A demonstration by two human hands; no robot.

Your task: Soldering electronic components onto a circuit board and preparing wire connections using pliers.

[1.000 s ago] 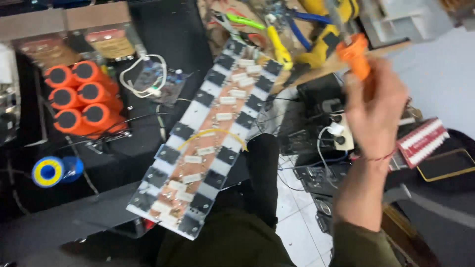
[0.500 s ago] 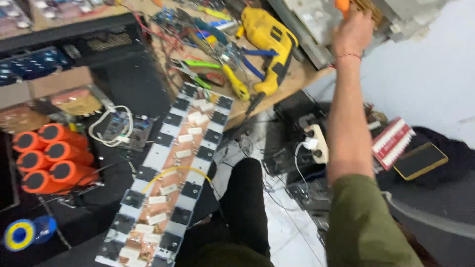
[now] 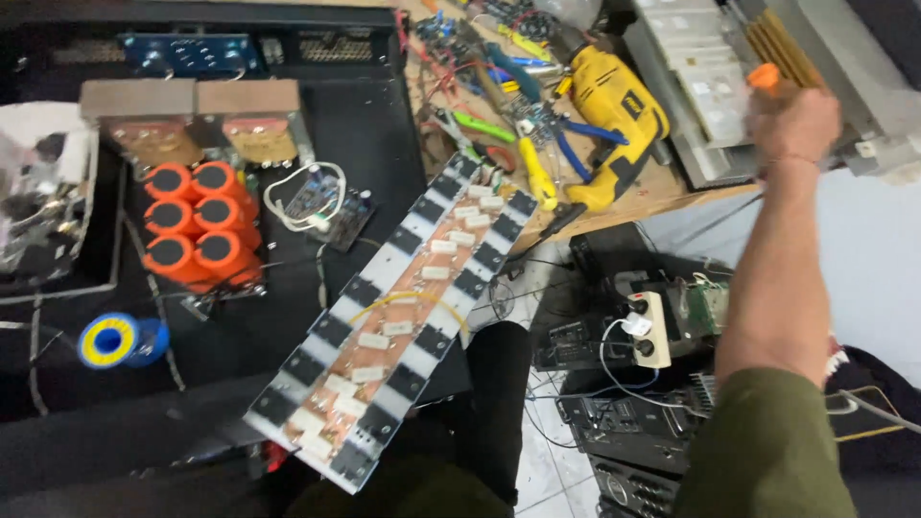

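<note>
My right hand (image 3: pixel 791 120) is stretched out to the far upper right, shut around an orange-handled tool (image 3: pixel 765 75) whose tip is hidden. It hovers over grey metal units (image 3: pixel 710 86) on the wooden bench. My left hand is out of view. A long circuit board (image 3: pixel 403 307) with black blocks along both edges and white parts down the middle lies slanted from the black table to my lap, apart from my hand.
A yellow drill (image 3: pixel 619 115) lies on the bench among pliers and wires. Orange cylinders (image 3: pixel 197 225), two copper-wound blocks (image 3: pixel 192 120), a small board with a white cable (image 3: pixel 321 201) and a blue-yellow spool (image 3: pixel 115 341) sit on the black table. A power strip (image 3: pixel 650 329) lies below on black gear.
My right arm has reached up and away to the far right, carrying the orange-handled tool from beside the long board to the metal units. The board has stayed where it lay.
</note>
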